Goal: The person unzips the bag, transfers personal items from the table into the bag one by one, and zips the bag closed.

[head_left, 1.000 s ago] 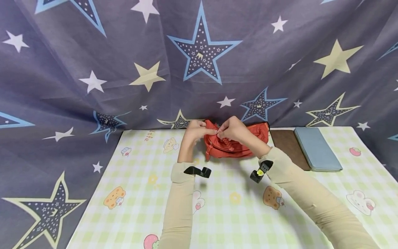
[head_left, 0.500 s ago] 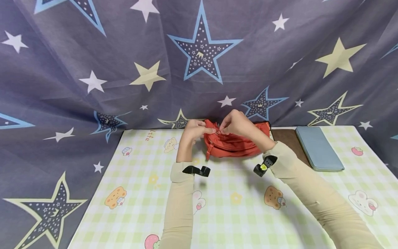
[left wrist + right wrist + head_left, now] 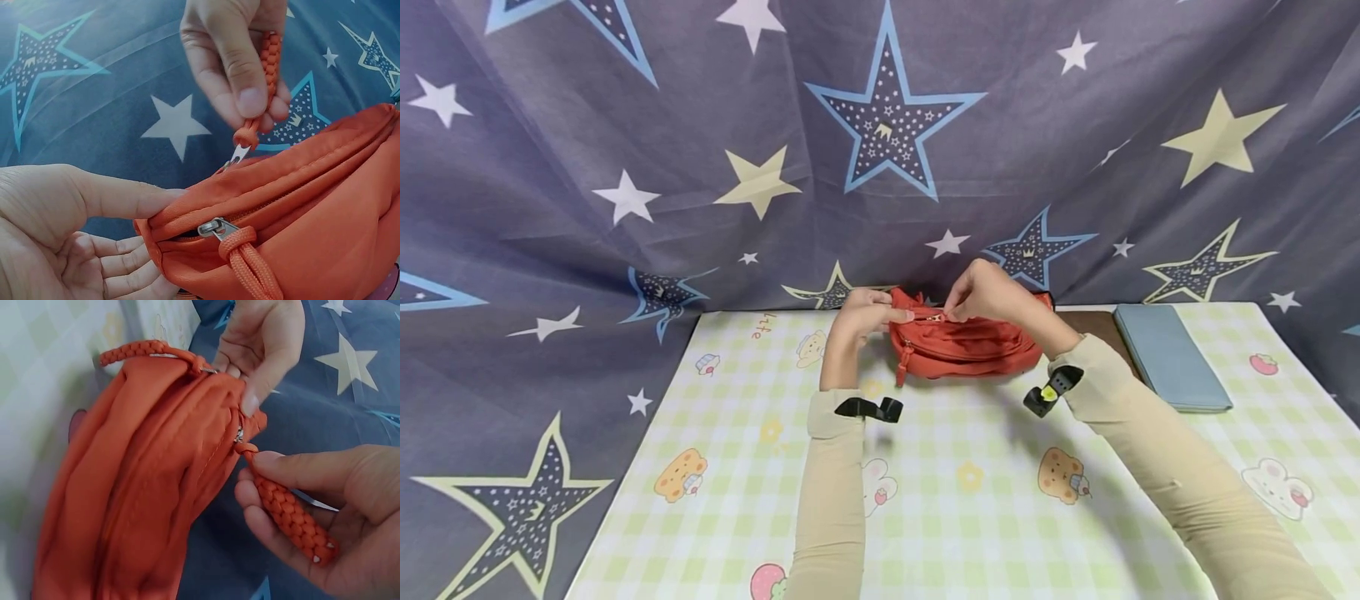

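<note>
A red fabric pouch (image 3: 970, 348) with two zippers lies at the back of the table. My left hand (image 3: 863, 318) grips its left end, thumb on top and fingers beneath, as the left wrist view shows. My right hand (image 3: 988, 293) pinches the braided cord zipper pull (image 3: 290, 512) of the upper zipper between thumb and fingers. That pull is drawn taut from its metal slider (image 3: 239, 153), close to the left thumb. On the front zipper, a second braided pull (image 3: 250, 265) hangs free from its slider (image 3: 215, 227). The pouch's inside is hidden.
Right of the pouch lies a flat brown item (image 3: 1092, 327), partly covered by the right arm. A blue-grey notebook-like item (image 3: 1174, 358) overlaps it. Behind the checked tablecloth (image 3: 925, 517) hangs a dark star-patterned curtain (image 3: 700, 108).
My right hand has moved right and slightly up, away from the left thumb, with the zipper slider shifting right. The left hand keeps its grip on the pouch's end, nearly still.
</note>
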